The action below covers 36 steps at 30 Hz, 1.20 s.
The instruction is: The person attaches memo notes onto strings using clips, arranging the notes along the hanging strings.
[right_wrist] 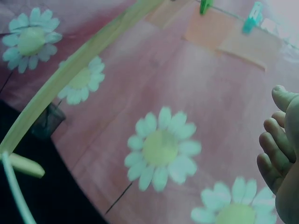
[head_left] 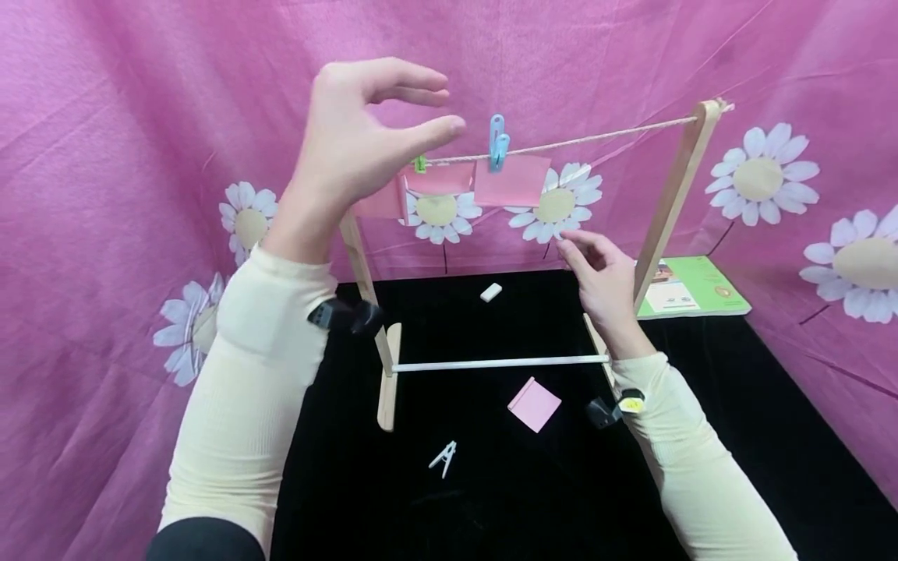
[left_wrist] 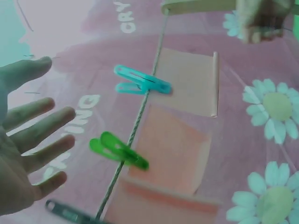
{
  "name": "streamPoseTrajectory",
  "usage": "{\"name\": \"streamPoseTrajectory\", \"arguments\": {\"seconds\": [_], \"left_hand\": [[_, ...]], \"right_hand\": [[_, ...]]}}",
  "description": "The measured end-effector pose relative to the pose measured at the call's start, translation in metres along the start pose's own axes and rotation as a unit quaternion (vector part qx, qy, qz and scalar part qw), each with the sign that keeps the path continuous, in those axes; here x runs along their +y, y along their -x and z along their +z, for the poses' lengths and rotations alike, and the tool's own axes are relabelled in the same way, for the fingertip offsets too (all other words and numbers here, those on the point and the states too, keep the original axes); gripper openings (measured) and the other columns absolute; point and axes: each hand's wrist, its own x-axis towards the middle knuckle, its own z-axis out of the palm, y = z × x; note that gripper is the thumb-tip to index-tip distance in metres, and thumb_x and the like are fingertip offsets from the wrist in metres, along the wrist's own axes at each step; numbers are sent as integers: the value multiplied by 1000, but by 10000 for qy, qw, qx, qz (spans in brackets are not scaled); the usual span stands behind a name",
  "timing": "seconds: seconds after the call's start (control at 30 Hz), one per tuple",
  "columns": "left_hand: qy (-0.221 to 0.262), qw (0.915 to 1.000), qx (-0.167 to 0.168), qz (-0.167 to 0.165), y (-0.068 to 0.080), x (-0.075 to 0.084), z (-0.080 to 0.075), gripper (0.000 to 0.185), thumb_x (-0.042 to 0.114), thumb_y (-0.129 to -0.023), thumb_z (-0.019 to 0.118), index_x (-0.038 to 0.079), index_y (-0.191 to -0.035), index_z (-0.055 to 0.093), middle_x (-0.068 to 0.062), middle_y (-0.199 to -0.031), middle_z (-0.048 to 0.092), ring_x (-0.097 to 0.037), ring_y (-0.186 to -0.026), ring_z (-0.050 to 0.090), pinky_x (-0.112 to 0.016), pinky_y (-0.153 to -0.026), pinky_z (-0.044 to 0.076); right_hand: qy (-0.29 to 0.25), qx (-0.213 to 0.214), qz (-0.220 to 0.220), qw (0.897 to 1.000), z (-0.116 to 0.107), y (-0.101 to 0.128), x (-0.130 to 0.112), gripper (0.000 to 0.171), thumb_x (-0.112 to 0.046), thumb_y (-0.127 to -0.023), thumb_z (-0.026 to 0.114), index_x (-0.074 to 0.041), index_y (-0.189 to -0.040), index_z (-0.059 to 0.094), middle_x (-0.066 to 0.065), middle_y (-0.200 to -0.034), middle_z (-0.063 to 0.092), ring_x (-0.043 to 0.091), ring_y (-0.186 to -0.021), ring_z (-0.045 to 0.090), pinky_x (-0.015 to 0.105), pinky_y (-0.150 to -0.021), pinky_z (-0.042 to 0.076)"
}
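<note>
Pink fabric printed with white daisies (head_left: 772, 175) backs the whole scene, and a black cloth surface (head_left: 491, 499) covers the table beneath. On it I see a small wooden drying frame (head_left: 673, 195) with a pale string line (head_left: 603, 137) stretched between its uprights. Three pink paper squares (head_left: 510, 181) hang from the line; a light blue plastic clothespin (head_left: 497, 142) and a green plastic clothespin (head_left: 419, 164) clip them on. My left hand (head_left: 358, 140) is raised just beside the line near the green clothespin, fingers spread and relaxed, holding nothing. My right hand (head_left: 603, 276) sits lower, near the right upright and below the hanging papers, fingers loosely curled; I see nothing between them. A loose pink paper square (head_left: 535, 404) lies on the black cloth in front of the frame's white crossbar (head_left: 500, 362), with a white plastic clothespin (head_left: 443, 458) nearer me and a small white block (head_left: 491, 292) behind the crossbar. A green booklet (head_left: 691, 287) lies at the far right.
</note>
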Motion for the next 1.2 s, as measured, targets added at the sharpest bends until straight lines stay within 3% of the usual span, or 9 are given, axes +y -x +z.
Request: {"name": "streamPoseTrajectory", "arguments": {"seconds": [0.1,0.2,0.27,0.37,0.43,0.63,0.93,1.07,1.2], "left_hand": [[353,9840,1134,1331,22,-13,-2,28,19,-71,81,6,-94,74,-8,-93,74,-13,-104,60,-25,-100,37],[499,9387,2273,2544,47,-29,1,24,20,-72,78,0,-84,73,-15,-79,72,-25,-99,58,-34,-97,39],[702,9110,2865,2884,65,-39,7,30,25,-73,76,-3,-80,70,-17,-70,68,-30,-92,56,-39,-93,39],[1095,8944,3233,2891,99,-55,24,39,30,-75,76,-7,-74,68,-18,-62,64,-32,-83,55,-39,-86,41],[1419,8964,3138,2789,127,-69,40,38,25,-76,77,-11,-73,66,-19,-62,62,-32,-79,55,-38,-83,41],[1939,9379,2207,1845,213,-118,94,18,-7,-68,74,-14,-83,66,-17,-72,65,-30,-86,56,-32,-84,45],[1551,9733,1675,223,293,-149,158,37,-15,-62,75,1,-94,70,-17,-78,68,-24,-83,58,-29,-69,44],[1099,9799,1474,-768,315,-145,172,36,-12,-61,78,1,-93,69,-18,-81,68,-26,-77,56,-35,-61,42],[850,9729,1392,-1637,332,-151,184,41,-10,-57,81,0,-95,69,-18,-85,68,-31,-75,54,-39,-59,42]], "right_hand": [[-7,-94,155,9998,-18,19,13,22,-5,-85,67,6,-105,67,0,-82,71,11,-71,64,18,-65,52],[39,-185,333,9993,-33,39,27,23,-3,-87,64,10,-106,64,3,-84,71,12,-73,65,19,-64,53],[158,-192,459,9986,-42,53,36,23,-3,-88,63,11,-106,63,3,-83,71,11,-73,65,18,-63,53],[354,-126,671,9970,-51,74,50,24,-3,-88,63,13,-106,62,0,-83,71,9,-72,65,18,-62,53],[491,-96,846,9952,-56,88,59,24,-3,-88,63,14,-106,61,-3,-82,70,8,-70,64,18,-62,52],[859,-84,1414,9862,-64,130,86,25,-3,-88,62,13,-108,61,-4,-80,69,3,-72,63,19,-63,53],[947,101,1779,9794,-76,169,112,27,1,-85,65,14,-109,60,-10,-84,68,0,-74,63,16,-65,51],[879,146,1914,9775,-82,183,126,29,0,-84,66,13,-109,60,-11,-84,69,0,-76,64,15,-65,51],[962,164,1967,9756,-88,195,139,30,-1,-85,66,13,-110,60,-11,-85,70,-1,-76,65,17,-64,52]]}}
